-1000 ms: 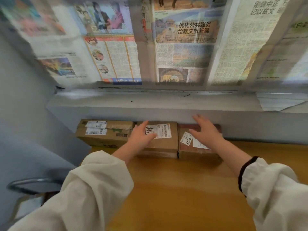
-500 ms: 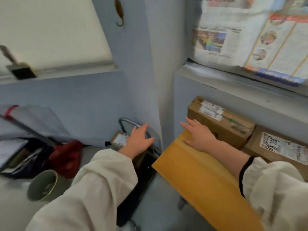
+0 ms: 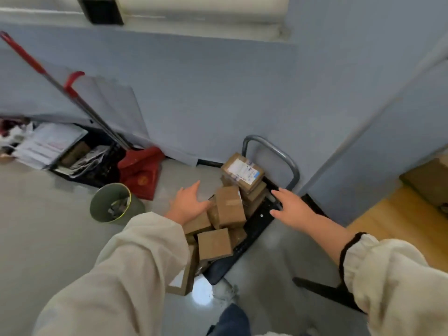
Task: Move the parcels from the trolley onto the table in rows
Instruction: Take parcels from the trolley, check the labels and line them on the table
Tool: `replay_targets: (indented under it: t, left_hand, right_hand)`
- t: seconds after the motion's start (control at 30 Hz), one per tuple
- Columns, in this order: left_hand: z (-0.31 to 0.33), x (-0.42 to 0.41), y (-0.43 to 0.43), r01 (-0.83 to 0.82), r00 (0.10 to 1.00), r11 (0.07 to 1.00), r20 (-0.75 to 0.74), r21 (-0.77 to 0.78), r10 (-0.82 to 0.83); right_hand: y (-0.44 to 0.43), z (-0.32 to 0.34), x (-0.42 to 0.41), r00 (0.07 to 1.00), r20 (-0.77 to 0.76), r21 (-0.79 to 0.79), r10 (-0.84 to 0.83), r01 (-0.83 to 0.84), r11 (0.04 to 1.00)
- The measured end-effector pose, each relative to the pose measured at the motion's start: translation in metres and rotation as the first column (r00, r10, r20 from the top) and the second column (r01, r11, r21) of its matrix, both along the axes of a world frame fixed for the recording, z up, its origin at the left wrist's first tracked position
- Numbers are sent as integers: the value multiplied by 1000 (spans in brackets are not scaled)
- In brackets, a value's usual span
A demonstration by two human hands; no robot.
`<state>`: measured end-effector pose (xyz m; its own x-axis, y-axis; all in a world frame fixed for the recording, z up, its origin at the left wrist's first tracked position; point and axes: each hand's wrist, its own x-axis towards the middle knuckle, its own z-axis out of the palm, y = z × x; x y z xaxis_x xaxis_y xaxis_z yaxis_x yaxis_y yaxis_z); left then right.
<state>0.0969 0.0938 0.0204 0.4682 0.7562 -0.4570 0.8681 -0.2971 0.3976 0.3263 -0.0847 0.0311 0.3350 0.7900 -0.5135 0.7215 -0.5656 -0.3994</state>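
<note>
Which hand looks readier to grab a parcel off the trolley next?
Probably the left hand: it is right beside the tilted brown parcel in the pile, while the right hand hovers open over the bare trolley deck.

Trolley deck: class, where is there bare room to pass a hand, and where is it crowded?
Bare: the black trolley deck strip between the parcel pile and the right hand; also floor between pile and green bin. Crowded: the deck's left side, parcels heaped.
</note>
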Motion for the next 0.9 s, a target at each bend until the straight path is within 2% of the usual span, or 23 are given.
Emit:
replay_targets:
  t: [0.13,0.27,0.53,0.6,0.67,0.73,0.8,0.83,0.9]
  left_hand:
    - [-38,-23,24,-25,1000,997,15,-75,26]
    - [-89,-20,41,-23,999,994,44,-104,28]
    - [-205,61,77,169,983,980,95,-108,-159]
    - [-226,87,88,151,980,981,145,-124,-133]
    - [-242,114,103,102,974,985,217,-138,-70]
    - [-251,138,117,-35,943,965,312,-261,119]
    - [-258,157,127,-145,868,876,365,-461,336]
    - [-262,164,130,-169,839,834,367,-526,401]
    - [-267,173,133,-196,813,790,354,-582,462]
  right_hand:
    - [21,-41,-25,985,-126,-96,-113,102,990]
    - [42,-86,-30,955,-162,-118,-248,230,966]
    - [100,-201,14,867,-191,-55,-460,459,887]
    - [111,-228,25,776,-283,-31,-564,580,814]
    - [121,-252,35,643,-391,-26,-659,708,706]
    - [130,-270,43,478,-486,-76,-732,811,580]
    - [138,-282,45,279,-579,-181,-766,872,454]
    - [140,-286,44,208,-619,-230,-757,874,428]
    - [143,-292,41,142,-676,-285,-723,855,434]
